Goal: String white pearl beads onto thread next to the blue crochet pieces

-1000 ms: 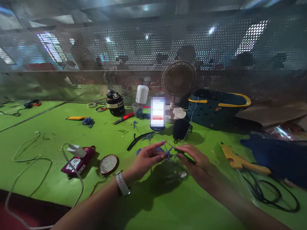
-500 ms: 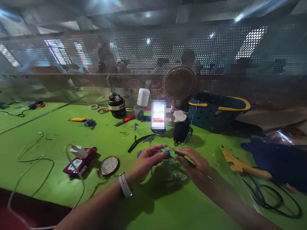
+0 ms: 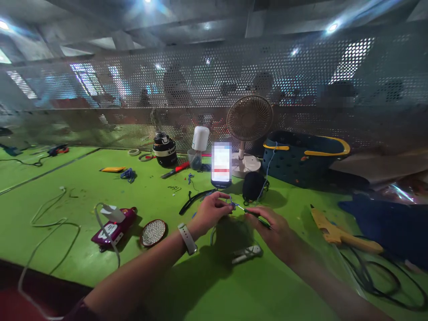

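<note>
Blue yarn (image 3: 231, 204) is pinched in the fingertips of the left hand (image 3: 210, 211), just in front of the phone (image 3: 221, 164). The right hand (image 3: 271, 228) clasps a green crochet hook (image 3: 257, 215), tip at the yarn. Right of the phone, a navy basket (image 3: 301, 157) has a blue strand (image 3: 269, 161) over its rim; its contents are hidden.

Items counted on the bench:

- Hands: two, left hand (image 3: 210, 211) and right hand (image 3: 270, 227).
- Green crochet hook (image 3: 256, 215): one.
- Blue yarn piece (image 3: 232, 204): one, as far as the blur allows.
- Black yarn ball (image 3: 253, 186): one.
- Phone (image 3: 221, 164): one.
- Desk fan (image 3: 249, 120): one.
- Blue basket (image 3: 301, 156): one.
- Yellow glue gun (image 3: 331, 229): one.
- Round disc (image 3: 153, 232): one.
</note>
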{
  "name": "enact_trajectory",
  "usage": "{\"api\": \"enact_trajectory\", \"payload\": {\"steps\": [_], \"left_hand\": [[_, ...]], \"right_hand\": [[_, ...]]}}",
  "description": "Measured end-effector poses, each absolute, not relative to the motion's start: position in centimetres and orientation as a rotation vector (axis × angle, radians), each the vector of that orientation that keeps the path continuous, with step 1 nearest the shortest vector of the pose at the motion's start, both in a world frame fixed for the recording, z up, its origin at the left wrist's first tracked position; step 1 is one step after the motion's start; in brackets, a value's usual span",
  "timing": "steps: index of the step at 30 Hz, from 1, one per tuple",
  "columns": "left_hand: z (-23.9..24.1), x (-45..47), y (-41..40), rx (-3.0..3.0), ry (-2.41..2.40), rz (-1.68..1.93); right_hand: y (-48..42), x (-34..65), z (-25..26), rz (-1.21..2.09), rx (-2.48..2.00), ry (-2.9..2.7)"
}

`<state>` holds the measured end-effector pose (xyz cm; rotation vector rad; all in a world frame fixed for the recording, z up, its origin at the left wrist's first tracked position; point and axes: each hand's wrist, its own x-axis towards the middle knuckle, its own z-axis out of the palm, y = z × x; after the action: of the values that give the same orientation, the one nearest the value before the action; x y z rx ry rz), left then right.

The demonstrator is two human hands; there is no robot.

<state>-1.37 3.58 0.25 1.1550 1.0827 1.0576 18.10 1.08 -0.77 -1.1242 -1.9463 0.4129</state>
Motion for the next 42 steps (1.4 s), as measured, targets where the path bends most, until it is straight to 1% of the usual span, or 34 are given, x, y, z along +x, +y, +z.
{"api": "enact_trajectory", "payload": {"steps": [6, 11, 19, 22, 24, 27, 29, 35, 42], "left_hand": [[-0.1, -0.7, 4.1, 1.264, 1.122, 1.022], [-0.5, -0.9, 4.4, 1.265, 1.138, 1.023], [-1.2, -1.2, 5.9, 1.264, 1.137, 1.007], [-1.9, -1.6, 6.9, 1.303, 1.148, 1.016], [-2.2, -2.1, 7.6, 1.346, 1.17, 1.015], [-2.2, -2.9, 8.3, 1.434, 1.221, 0.98], [-2.2, -3.4, 8.6, 1.507, 1.26, 0.929], [-1.2, -4.7, 8.8, 1.764, 1.347, 0.749], [3.8, -7.5, 7.7, 2.031, 1.313, 0.537]], "right_hand": [[1.4, 18.4, -1.1, 0.443, -1.261, -1.86], [1.2, 18.4, -0.6, 0.421, -1.193, -1.819], [1.1, 18.6, -0.3, 0.623, -1.207, -1.633], [1.2, 19.0, -0.4, 0.641, -1.226, -1.597], [1.4, 19.3, -0.9, 0.558, -1.24, -1.669], [2.0, 19.6, -2.1, 0.269, -1.195, -2.04], [2.4, 19.6, -2.9, 0.137, -1.129, -2.266], [2.7, 19.6, -3.7, 0.074, -1.034, -2.489], [2.9, 19.7, -3.1, 0.002, -0.966, -2.527]]}}
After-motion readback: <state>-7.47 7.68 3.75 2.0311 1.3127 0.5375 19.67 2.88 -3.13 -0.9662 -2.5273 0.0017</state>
